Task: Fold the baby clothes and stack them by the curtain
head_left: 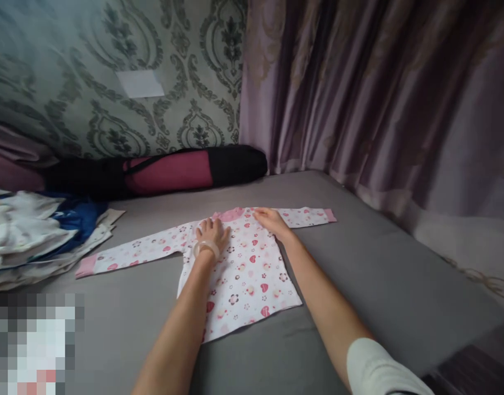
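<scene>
A child's long-sleeved shirt [252,263], white with pink hearts and flowers, lies spread on the grey bed sheet. Its pink collar [229,214] points away from me, and both sleeves stretch out sideways to pink cuffs. My left hand [213,233], with a pale bangle [206,249] at the wrist, rests flat on the shirt just below the collar, fingers spread. Along the right shoulder seam lies my right hand [272,220], its fingers stretched toward the collar and touching the cloth. I see no fabric lifted by either hand.
A pile of folded clothes [25,230] is at the left. A long black and maroon bag [169,173] lies along the patterned wall. Purple curtains [359,93] hang at the bed's right side. The grey sheet [359,274] surrounds the shirt. The lower left corner is pixelated.
</scene>
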### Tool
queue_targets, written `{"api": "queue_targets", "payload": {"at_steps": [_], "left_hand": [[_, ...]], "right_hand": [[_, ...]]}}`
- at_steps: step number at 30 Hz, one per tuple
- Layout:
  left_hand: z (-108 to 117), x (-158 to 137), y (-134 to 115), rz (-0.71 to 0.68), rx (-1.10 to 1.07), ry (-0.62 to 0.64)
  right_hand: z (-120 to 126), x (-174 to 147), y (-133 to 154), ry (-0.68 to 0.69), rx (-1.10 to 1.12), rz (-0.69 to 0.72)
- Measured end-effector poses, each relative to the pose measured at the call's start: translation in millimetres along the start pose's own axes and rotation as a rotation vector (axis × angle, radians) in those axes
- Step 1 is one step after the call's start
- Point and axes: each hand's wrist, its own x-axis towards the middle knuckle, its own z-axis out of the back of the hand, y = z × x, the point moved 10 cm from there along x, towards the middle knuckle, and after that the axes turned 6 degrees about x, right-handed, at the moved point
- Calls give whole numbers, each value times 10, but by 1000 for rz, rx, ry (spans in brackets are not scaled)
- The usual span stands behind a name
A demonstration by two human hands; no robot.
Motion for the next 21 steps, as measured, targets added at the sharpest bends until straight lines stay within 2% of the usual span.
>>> {"api": "queue_targets", "payload": {"at_steps": [1,3,6,7,9,11,13,15,17,19,21], "left_hand": [[94,15,-6,-2,-139,-72],[422,11,-42,-33,-488,-264],[1181,-131,-85,-192,-959,-621],[1417,-198,-23,-204,-1088,-738],[1714,-230,80,-216,-1317,-790],[1800,-171,136,-199,-1467,-692],[1703,-82,66,-192,-1540,-510],[1509,-21,-113,-195,-1568,-349],[1249,26,-411,-202,-1544,-159],[1007,61,-686,-201,-1443,-37],[769,115,-890,-195,-1299,46]], "right_hand": [[200,-15,9,-66,152,-33],[569,-72,53,-181,338,-41],[949,-138,87,-248,448,-29],[1053,-147,83,-269,460,-25],[1260,-156,44,-342,475,-15],[1479,-164,-44,-450,468,-28],[1726,-193,-146,-582,400,-51],[2026,-282,-205,-744,184,-78],[2304,-420,-218,-888,-87,-115],[2497,-570,-263,-977,-271,-178],[2587,-696,-355,-1013,-336,-250]]}}
